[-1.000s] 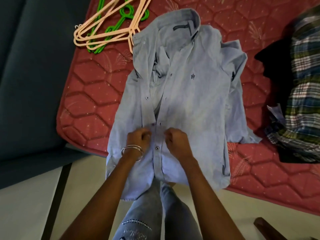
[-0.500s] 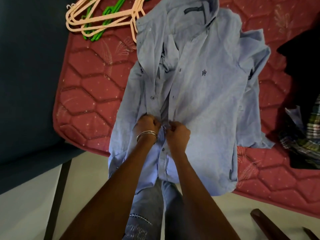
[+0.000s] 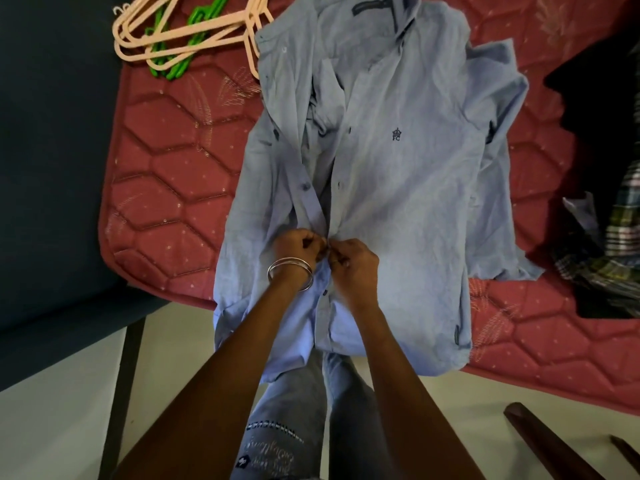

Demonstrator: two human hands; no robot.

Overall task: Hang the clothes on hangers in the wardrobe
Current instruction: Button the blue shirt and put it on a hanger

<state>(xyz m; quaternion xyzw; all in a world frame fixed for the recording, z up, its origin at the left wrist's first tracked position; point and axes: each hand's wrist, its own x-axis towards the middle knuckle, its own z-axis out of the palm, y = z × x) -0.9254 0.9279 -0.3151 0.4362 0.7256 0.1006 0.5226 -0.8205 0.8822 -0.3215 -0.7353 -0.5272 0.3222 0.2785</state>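
Head view looks down on a light blue shirt (image 3: 398, 174) spread front-up on a red quilted mattress (image 3: 166, 188), its collar toward the top of the picture and its hem hanging over the near edge of the mattress. The person's left hand (image 3: 297, 249) and right hand (image 3: 353, 263) meet at the shirt's button strip about halfway down; the fingers of both are curled tight and pinch the two front edges of the cloth together, the hands touching each other. Thin bangles (image 3: 290, 271) ring the left wrist. Above the hands the front lies open, with buttons showing along the edge. A bunch of peach hangers (image 3: 180, 39) lies on the mattress by the shirt's collar, with green hangers (image 3: 169, 60) under them. At the right edge a plaid garment (image 3: 616, 237) lies partly under a dark one (image 3: 595, 98). Below the hem the person's jeans (image 3: 294, 427) show.
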